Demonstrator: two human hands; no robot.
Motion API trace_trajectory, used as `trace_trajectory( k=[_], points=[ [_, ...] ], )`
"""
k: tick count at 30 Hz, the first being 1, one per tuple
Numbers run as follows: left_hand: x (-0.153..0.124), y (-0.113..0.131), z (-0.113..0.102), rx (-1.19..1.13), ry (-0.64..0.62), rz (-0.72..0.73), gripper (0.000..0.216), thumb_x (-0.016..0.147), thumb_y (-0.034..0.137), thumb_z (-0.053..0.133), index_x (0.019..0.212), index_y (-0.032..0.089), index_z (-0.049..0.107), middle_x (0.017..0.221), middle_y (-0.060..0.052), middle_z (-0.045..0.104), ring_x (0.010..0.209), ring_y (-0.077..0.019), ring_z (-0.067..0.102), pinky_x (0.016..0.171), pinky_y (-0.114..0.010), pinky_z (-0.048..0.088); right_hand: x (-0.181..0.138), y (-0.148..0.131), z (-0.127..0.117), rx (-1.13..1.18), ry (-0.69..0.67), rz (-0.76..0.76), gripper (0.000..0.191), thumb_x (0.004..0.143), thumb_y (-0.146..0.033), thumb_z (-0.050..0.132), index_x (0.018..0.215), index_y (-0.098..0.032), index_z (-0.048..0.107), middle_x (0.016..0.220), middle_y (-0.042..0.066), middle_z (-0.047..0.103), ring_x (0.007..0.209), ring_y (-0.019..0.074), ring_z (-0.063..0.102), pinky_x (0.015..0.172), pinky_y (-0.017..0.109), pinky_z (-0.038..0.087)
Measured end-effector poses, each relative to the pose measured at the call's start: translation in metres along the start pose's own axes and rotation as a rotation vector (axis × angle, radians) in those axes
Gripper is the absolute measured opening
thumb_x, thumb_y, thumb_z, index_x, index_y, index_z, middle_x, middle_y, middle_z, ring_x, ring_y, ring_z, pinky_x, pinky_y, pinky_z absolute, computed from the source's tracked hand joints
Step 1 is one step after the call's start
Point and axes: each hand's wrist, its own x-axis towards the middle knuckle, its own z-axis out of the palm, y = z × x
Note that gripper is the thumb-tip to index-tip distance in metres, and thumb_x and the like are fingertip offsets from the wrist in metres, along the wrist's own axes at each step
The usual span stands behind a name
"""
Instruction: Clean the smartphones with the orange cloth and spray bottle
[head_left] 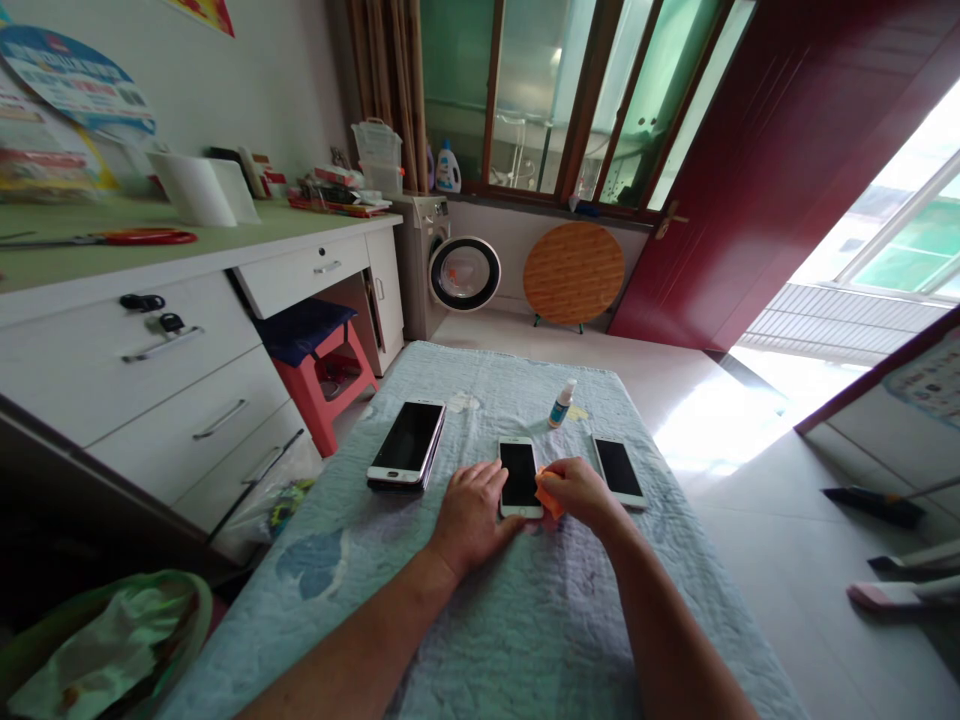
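A white smartphone [519,478] with a dark screen lies face up on the cloth-covered table. My left hand [469,508] grips it from the left, fingers along its left edge and thumb at the bottom edge. Pinched in my right hand [581,490] is a crumpled orange cloth [550,496], touching the phone's right edge. Just right of that hand lies another white smartphone [619,468]. To the left sits a stack of phones [407,440], a white-framed one on top. A small spray bottle [561,404] with a white cap stands upright beyond my right hand.
The table has a light blue quilted cover [517,365]. On the left are a white drawer desk [165,360], a red stool [322,370] and a green bin [180,610]. Ahead are a washing machine with its door open [465,273] and a round wooden tabletop [574,272].
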Motion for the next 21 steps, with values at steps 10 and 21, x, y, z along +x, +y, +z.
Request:
trace_trajectory(
  k=[10, 21],
  points=[
    [0.001, 0.001, -0.001, 0.010, -0.008, -0.009, 0.067, 0.074, 0.060, 0.069, 0.122, 0.014, 0.059, 0.133, -0.017, 0.057, 0.122, -0.0340, 0.053, 0.104, -0.049, 0.039, -0.008, -0.003, -0.011, 0.072, -0.125, 0.061, 0.019, 0.070, -0.023, 0.053, 0.063, -0.013, 0.067, 0.054, 0.002, 0.064, 0.051, 0.0107, 0.056, 0.046, 0.018, 0.035],
    [0.000, 0.000, -0.001, -0.002, 0.001, -0.015, 0.067, 0.074, 0.061, 0.068, 0.122, 0.014, 0.059, 0.132, -0.017, 0.059, 0.122, -0.0340, 0.053, 0.104, -0.049, 0.039, -0.011, 0.001, -0.015, 0.071, -0.246, 0.038, 0.018, 0.067, -0.021, 0.053, 0.063, -0.013, 0.068, 0.058, 0.004, 0.068, 0.051, 0.0125, 0.059, 0.045, 0.019, 0.037]
  ],
)
